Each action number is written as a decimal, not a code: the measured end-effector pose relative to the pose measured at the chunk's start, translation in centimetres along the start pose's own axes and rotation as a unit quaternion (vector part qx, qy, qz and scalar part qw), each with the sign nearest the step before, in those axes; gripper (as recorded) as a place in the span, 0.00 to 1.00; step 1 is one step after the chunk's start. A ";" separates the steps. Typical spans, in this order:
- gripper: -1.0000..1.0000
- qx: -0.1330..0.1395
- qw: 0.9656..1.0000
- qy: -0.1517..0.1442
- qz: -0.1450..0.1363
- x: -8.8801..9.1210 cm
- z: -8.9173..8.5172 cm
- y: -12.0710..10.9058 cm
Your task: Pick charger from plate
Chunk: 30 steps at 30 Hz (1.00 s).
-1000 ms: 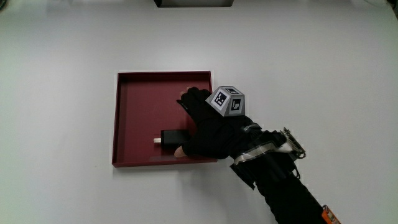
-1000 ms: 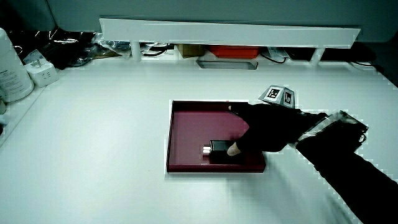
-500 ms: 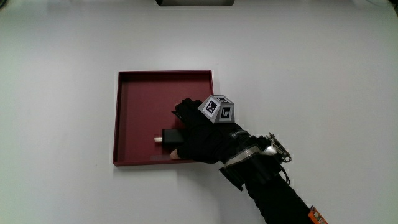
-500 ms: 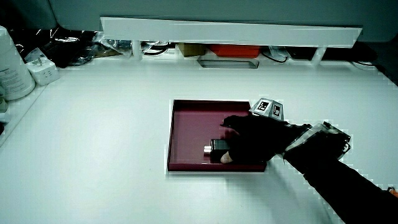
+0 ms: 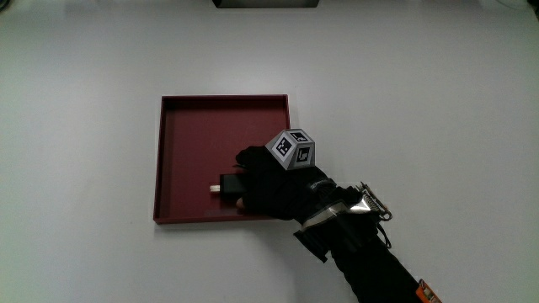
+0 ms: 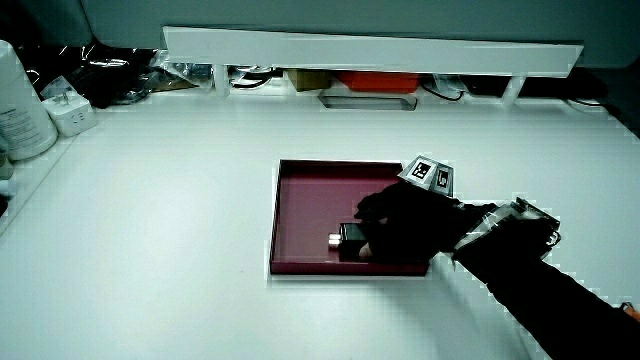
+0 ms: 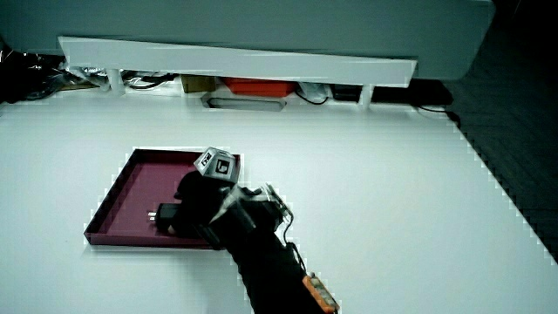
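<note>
A small black charger (image 5: 227, 184) with metal prongs lies in the dark red square plate (image 5: 189, 135), near the plate's edge closest to the person. The gloved hand (image 5: 268, 178) rests over the charger with its fingers curled around the charger's body. The prongs stick out from under the fingers. In both side views the charger (image 6: 347, 237) (image 7: 165, 215) still sits on the plate floor (image 6: 310, 200) (image 7: 131, 187) under the hand (image 6: 400, 225) (image 7: 205, 202). Much of the charger is hidden by the glove.
A low white partition (image 6: 370, 48) runs along the table's far edge, with cables and a red box under it. A white adapter (image 6: 68, 115) and a white container (image 6: 18, 110) stand at the table's corner.
The hand slid across the plate toward the charger and its fingers curled down onto it. The charger has stayed in the same spot on the plate.
</note>
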 end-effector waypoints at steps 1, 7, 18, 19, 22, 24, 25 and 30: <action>0.85 -0.008 1.000 0.005 0.002 0.0 0.0 0.1; 0.95 -0.003 1.000 0.002 0.005 0.1 -0.2 0.1; 1.00 0.021 0.999 0.002 0.033 -1.1 1.3 -1.0; 1.00 0.028 0.999 -0.003 0.038 -1.3 1.6 -1.3; 1.00 0.037 0.998 -0.007 0.055 -2.3 3.0 -2.3; 1.00 0.041 0.997 -0.007 0.064 -2.6 3.9 -3.0; 1.00 0.046 0.996 0.000 0.074 -3.0 4.5 -3.6; 1.00 0.053 0.995 0.001 0.089 -4.0 6.5 -6.3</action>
